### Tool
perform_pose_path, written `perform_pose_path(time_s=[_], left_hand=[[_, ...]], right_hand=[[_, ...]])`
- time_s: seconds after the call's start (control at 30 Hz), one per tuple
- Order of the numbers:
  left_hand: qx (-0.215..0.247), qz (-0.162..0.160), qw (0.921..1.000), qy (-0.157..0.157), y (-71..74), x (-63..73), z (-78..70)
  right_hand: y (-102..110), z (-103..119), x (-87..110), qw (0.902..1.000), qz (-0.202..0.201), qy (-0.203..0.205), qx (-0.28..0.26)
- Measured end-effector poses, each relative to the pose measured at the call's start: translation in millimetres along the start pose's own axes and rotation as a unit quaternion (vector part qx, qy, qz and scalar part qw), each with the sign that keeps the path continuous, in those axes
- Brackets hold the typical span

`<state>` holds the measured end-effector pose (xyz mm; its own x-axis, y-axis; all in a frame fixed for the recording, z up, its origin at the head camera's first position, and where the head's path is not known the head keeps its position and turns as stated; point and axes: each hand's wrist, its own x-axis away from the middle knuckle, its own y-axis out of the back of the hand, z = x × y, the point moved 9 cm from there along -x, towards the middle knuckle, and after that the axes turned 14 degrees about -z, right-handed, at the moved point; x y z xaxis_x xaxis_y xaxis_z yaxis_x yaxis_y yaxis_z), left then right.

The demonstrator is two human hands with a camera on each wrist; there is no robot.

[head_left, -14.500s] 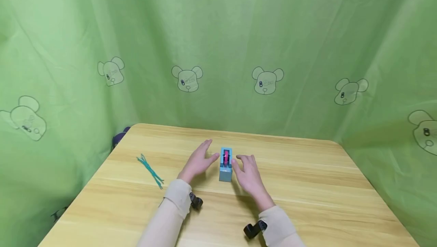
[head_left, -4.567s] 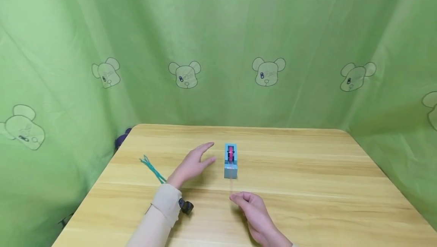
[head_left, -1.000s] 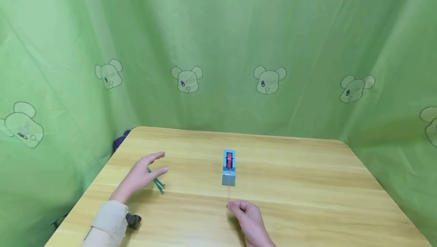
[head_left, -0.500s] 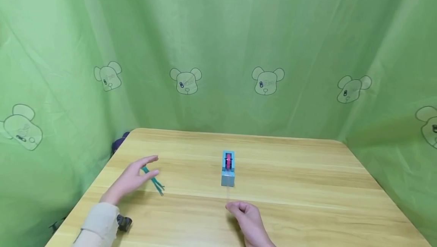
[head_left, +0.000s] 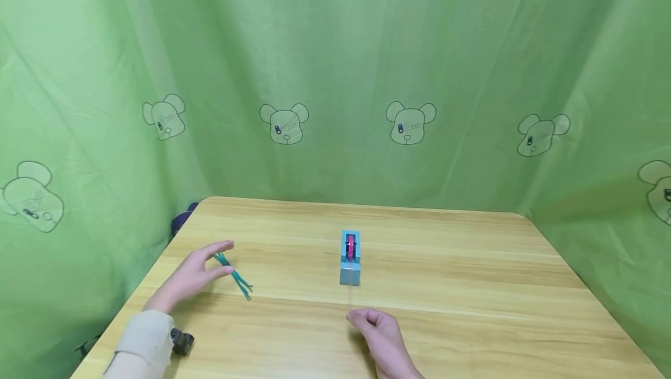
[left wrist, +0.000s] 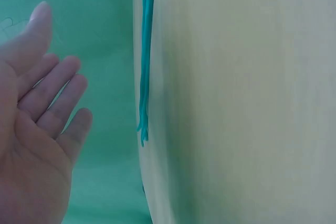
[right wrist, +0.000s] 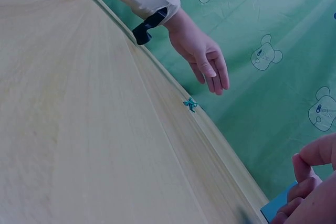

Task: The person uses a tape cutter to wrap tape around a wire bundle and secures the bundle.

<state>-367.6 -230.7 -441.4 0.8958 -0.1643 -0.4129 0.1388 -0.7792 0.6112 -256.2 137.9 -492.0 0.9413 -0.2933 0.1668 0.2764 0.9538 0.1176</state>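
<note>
A light-blue tape dispenser (head_left: 350,276) with a pink-cored roll (head_left: 350,246) stands mid-table in the head view. From its front a strip of clear tape (head_left: 350,297) runs toward the person. My right hand (head_left: 385,338) pinches the free end of that strip between thumb and forefinger. On the left lies a bundle of thin teal strands (head_left: 238,279), slightly splayed at its ends. Above its far end hovers my left hand (head_left: 191,274), fingers extended and thumb apart. In the left wrist view that palm (left wrist: 37,156) holds nothing, beside the strands (left wrist: 146,66).
The pale wooden table (head_left: 445,274) has rounded far corners. Green curtain (head_left: 346,163) printed with bear heads hangs behind it and along both sides. A black wrist camera (head_left: 182,343) is strapped to the left sleeve.
Earlier both hands flanked the dispenser; the right then drew tape out toward the person and keeps hold of it. My left hand has moved left to over the teal strands, still drifting left.
</note>
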Motion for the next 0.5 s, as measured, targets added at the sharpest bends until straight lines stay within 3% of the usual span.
perform_pose_path(time_s=[0.5], left_hand=[[-0.015, 0.015, 0.9997, 0.007, 0.3, 1.2, 18.5]], right_hand=[[0, 2, 1.6, 1.0, 0.001, 0.004, -0.002]])
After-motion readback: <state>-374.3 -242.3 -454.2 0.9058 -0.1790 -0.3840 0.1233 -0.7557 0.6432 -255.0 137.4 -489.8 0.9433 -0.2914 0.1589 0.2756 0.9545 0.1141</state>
